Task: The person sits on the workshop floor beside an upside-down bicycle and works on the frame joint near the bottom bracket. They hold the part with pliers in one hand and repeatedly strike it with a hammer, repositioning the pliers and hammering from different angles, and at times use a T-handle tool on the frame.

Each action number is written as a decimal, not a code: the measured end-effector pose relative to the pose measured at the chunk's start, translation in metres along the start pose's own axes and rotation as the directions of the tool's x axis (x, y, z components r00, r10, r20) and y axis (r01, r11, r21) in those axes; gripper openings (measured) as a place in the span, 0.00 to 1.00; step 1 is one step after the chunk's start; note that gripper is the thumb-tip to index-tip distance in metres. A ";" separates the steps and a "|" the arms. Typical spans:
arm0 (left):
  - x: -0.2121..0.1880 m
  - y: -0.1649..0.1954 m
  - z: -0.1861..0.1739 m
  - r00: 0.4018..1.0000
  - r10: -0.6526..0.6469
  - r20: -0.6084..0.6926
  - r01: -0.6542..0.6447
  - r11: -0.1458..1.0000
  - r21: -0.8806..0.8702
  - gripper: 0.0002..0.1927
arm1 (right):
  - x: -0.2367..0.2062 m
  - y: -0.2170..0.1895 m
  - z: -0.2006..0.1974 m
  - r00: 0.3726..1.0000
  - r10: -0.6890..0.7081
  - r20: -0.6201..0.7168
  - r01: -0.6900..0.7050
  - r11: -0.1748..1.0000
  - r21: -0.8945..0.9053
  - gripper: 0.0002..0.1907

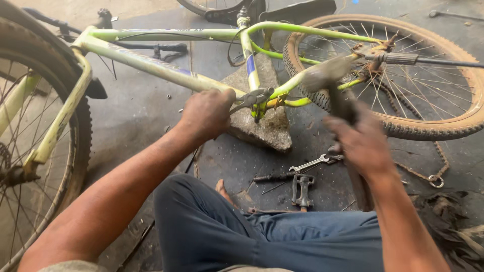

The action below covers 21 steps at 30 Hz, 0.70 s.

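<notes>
left hand [207, 115] gripping pliers [252, 97], right hand [360, 143] gripping hammer [330, 83]

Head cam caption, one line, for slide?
Left hand grips pliers at green bike frame; right hand swings blurred hammer.

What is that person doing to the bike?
A person sits on the floor beside a green bike lying on its side. The left hand grips pliers at the frame's bottom, which rests on a stone. The right hand holds a blurred hammer raised above it. A wrench lies nearby.
</notes>
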<state>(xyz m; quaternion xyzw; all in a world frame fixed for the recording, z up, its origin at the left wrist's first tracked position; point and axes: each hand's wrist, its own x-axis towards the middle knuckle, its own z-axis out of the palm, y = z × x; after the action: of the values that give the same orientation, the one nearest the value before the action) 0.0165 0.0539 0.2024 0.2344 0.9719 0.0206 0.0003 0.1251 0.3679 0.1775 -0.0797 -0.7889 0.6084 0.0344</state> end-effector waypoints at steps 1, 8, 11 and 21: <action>0.002 -0.001 0.002 0.999 0.024 -0.023 -0.024 1.000 -0.002 0.10 | -0.008 0.001 -0.001 0.988 -0.131 -0.080 0.139 0.985 0.098 0.19; 0.009 0.001 -0.009 0.998 -0.011 0.067 0.008 0.999 0.045 0.12 | 0.031 0.062 0.060 0.853 -0.522 -0.017 0.460 0.767 -0.447 0.19; 0.005 -0.002 -0.015 1.000 -0.008 0.029 0.007 0.999 0.050 0.12 | 0.036 0.068 0.040 0.961 -0.263 0.081 0.266 0.813 -0.518 0.29; 0.015 -0.007 -0.006 0.991 0.003 0.134 -0.013 0.997 0.073 0.10 | 0.013 0.033 0.077 0.963 -0.173 -0.207 0.269 0.676 0.686 0.21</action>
<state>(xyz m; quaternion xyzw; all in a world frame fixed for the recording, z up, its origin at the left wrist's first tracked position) 0.0003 0.0541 0.2082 0.2389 0.9689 -0.0307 0.0567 0.1031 0.3046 0.1250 -0.0022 -0.4944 0.8494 0.1847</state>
